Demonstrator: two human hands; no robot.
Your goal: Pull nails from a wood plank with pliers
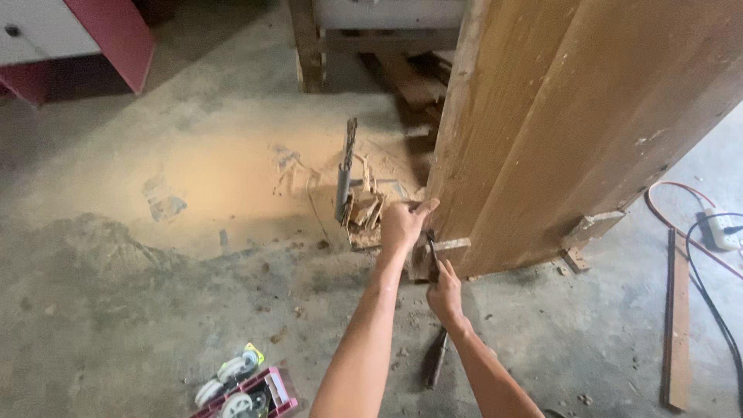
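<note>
Wooden cabinet panel (pixel 573 116) is standing upright on the concrete floor (pixel 116 310), tall brown slab filling the upper right of the head view. Left hand (pixel 404 224) is gripping the lower left corner of that panel, fingers curled closed around the edge, thumb on top. Right hand (pixel 444 292) is sitting just below and right of it, fingers pinched together on a thin dark tool (pixel 431 251) whose tip is touching the panel base beside a small pale wood block (pixel 451 244); tool type too small to tell. Second wood block (pixel 592 228) is sticking out at the panel base further right.

Sawdust patch (pixel 232 178), orange-tan, is spreading over the floor left of the panel. Grey drill bit or metal rod (pixel 345 174) is standing nearly upright just left of the left hand, with broken wood scraps (pixel 365 213) at its foot. Another dark-handled tool (pixel 438 360) is lying on the floor between the forearms.

Caster wheels (pixel 232 379) in a red tray (pixel 271 391) are lying at the bottom edge, well apart from the hands. White power strip (pixel 724 228) with red and black cables is lying at the far right, a narrow wood strip (pixel 679 325) beside it. Red and white furniture (pixel 77 39) is showing at top left, wooden frame legs (pixel 309 46) at top centre
</note>
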